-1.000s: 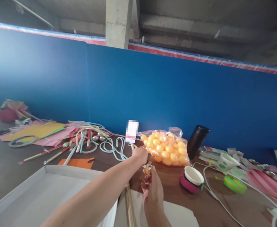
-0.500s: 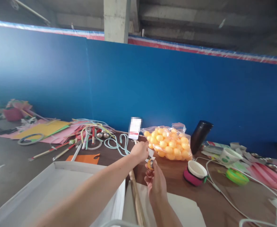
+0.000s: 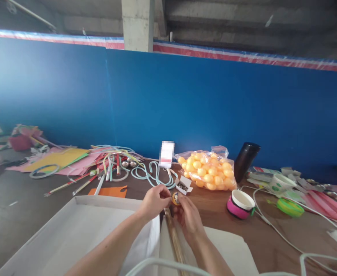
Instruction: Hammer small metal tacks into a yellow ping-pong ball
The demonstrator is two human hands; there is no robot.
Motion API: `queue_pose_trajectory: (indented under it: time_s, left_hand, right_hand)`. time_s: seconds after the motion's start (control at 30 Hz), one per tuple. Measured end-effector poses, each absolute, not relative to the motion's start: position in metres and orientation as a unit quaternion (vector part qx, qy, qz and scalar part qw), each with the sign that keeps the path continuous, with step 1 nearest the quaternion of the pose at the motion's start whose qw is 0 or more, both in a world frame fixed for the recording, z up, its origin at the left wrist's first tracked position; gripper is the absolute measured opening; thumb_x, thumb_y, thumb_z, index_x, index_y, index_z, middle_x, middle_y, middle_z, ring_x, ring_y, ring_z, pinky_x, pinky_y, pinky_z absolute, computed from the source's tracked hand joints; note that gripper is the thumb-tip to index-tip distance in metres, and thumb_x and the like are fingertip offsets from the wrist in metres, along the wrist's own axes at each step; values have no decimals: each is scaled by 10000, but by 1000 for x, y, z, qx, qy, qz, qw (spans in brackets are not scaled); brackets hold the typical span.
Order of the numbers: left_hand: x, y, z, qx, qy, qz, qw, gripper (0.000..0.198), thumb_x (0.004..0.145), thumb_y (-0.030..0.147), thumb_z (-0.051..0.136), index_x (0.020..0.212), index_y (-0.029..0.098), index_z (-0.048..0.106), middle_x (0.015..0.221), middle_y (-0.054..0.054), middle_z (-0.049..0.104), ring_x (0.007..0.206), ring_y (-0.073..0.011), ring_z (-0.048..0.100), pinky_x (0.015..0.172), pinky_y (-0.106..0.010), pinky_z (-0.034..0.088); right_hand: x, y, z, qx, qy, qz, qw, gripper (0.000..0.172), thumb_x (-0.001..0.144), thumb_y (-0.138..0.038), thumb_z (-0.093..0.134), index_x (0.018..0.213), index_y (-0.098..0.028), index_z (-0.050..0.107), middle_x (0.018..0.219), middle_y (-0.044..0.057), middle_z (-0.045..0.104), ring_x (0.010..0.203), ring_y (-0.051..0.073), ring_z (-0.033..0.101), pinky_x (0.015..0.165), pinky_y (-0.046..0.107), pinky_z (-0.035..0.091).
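My right hand (image 3: 190,219) is closed round a small yellow-orange round thing (image 3: 175,198) with a dark and light pattern; I cannot make out its kind. Close to its left, my left hand (image 3: 156,200) has thumb and fingers pinched together, and whatever lies between them is too small to tell. Under both hands runs a wooden stick (image 3: 174,237) pointing away from me. Just beyond the fingers stands an open small white box (image 3: 188,183) with small dark metallic pieces inside.
A shallow white tray (image 3: 79,201) lies at left, beside a light sheet (image 3: 228,243). Behind are a bag of orange balls (image 3: 208,172), a black bottle (image 3: 246,161), a white and pink cup (image 3: 240,205), blue tubing (image 3: 145,174) and a phone-like screen (image 3: 167,153). Pale cables cross the right side.
My left hand has drawn back from over the small white box towards the right hand, leaving the box in view. The right hand still holds the yellow round thing.
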State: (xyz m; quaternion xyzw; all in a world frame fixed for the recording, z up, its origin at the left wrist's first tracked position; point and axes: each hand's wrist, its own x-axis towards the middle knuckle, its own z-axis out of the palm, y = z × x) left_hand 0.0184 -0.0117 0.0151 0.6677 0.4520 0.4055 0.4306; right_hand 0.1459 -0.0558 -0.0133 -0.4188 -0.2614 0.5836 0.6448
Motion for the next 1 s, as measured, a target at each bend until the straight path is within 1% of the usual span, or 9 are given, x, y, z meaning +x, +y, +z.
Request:
queue_pose_trajectory:
  time_s: [0.07, 0.1, 0.13, 0.2, 0.3, 0.47, 0.63, 0.83, 1.0]
  left_hand:
    - [18, -13, 12, 619, 418, 434, 504, 219, 641, 264, 621, 836, 167, 596, 651, 9, 613, 575, -120, 556, 525, -214, 422]
    - [18, -13, 11, 604, 403, 436, 532, 262, 646, 278, 626, 881, 165, 607, 675, -1, 627, 589, -127, 568, 541, -224, 436]
    - [18, -13, 11, 599, 393, 435, 546, 265, 654, 294, 626, 884, 163, 628, 689, -13, 640, 602, -133, 577, 558, -231, 446]
    - [15, -14, 12, 608, 381, 425, 552, 228, 670, 317, 624, 828, 159, 670, 706, -28, 660, 609, -136, 579, 583, -237, 455]
    - [11, -13, 10, 588, 385, 424, 572, 230, 663, 332, 645, 811, 162, 692, 687, -20, 653, 576, -121, 558, 559, -228, 453]
    - [9, -11, 5, 533, 370, 445, 617, 252, 646, 334, 683, 818, 150, 680, 680, -19, 635, 624, -113, 565, 601, -223, 467]
    - [11, -15, 11, 512, 352, 442, 647, 278, 642, 326, 695, 840, 136, 649, 717, -29, 643, 664, -117, 591, 651, -242, 486]
    - [14, -18, 13, 505, 347, 450, 650, 285, 632, 366, 695, 765, 130, 606, 644, -17, 614, 602, -127, 586, 564, -251, 484]
    - [14, -16, 12, 515, 360, 458, 629, 287, 625, 388, 696, 709, 125, 621, 601, -2, 591, 512, -90, 523, 516, -220, 438]
  right_hand:
    - [148, -57, -12, -416, -267, 587, 641, 283, 710, -399, 677, 872, -171, 632, 687, -1, 625, 529, 95, 525, 406, 163, 382]
    - [148, -58, -11, -413, -269, 589, 640, 278, 716, -393, 674, 877, -171, 631, 699, 3, 631, 534, 97, 532, 412, 164, 391]
    - [149, -58, -9, -409, -270, 592, 640, 273, 722, -387, 671, 881, -170, 630, 713, 7, 635, 543, 98, 540, 423, 167, 403]
    - [150, -58, -7, -397, -271, 598, 641, 259, 732, -372, 668, 888, -168, 628, 740, 10, 638, 567, 100, 555, 454, 173, 428]
    - [149, -58, -4, -380, -267, 610, 642, 255, 743, -345, 668, 929, -175, 628, 771, 9, 639, 598, 97, 572, 481, 172, 449]
    - [150, -58, -4, -365, -249, 624, 644, 358, 739, -309, 678, 1077, -227, 593, 818, 5, 662, 624, 92, 598, 504, 161, 474]
    - [151, -58, -5, -365, -240, 627, 644, 414, 719, -300, 697, 1109, -215, 588, 805, 15, 679, 634, 98, 614, 506, 157, 482]
    - [150, -59, -4, -364, -244, 642, 629, 426, 717, -308, 699, 1114, -201, 588, 811, 31, 690, 654, 117, 627, 515, 178, 483]
    - [149, -61, -2, -367, -242, 649, 621, 416, 716, -301, 703, 1106, -206, 594, 792, 23, 691, 629, 107, 625, 512, 170, 474]
